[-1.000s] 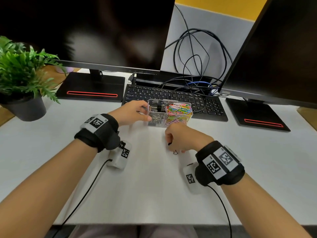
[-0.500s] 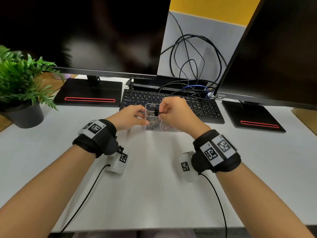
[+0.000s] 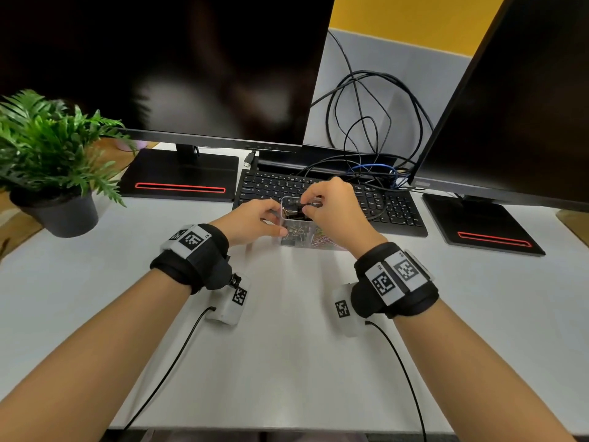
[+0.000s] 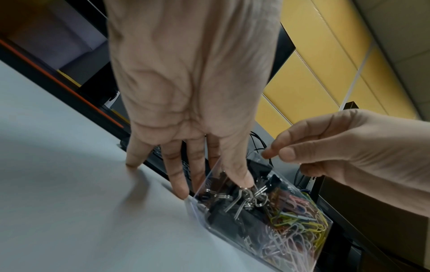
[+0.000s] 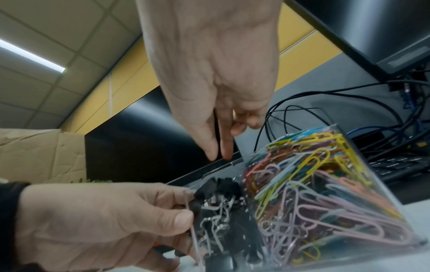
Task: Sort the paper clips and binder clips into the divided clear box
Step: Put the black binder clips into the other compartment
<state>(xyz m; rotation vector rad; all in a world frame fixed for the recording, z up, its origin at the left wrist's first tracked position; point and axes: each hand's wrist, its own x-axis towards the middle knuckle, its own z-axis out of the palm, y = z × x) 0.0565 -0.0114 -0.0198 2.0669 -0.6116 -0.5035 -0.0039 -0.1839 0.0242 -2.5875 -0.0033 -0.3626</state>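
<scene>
Task looking nearly finished: divided clear box (image 5: pixel 384 185) is holding black binder clips (image 5: pixel 223 217) in the compartment under the right fingertips, coloured paper clips (image 5: pixel 314 184) beside; no loose clips showing on the desk (image 3: pixel 287 362). Right hand (image 3: pixel 331 208) is hovering over the box, thumb and forefinger pressed together; can't tell if pinching anything. Left hand (image 3: pixel 255 220) is gripping the box's side wall, thumb in front, fingers behind.

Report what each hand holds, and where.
Left hand grips the clear box by its left end. Right hand, pinched above the binder clips: cannot tell.

multicoloured paper clips (image 5: pixel 321 185), seemingly black binder clips (image 5: pixel 221 185)
</scene>
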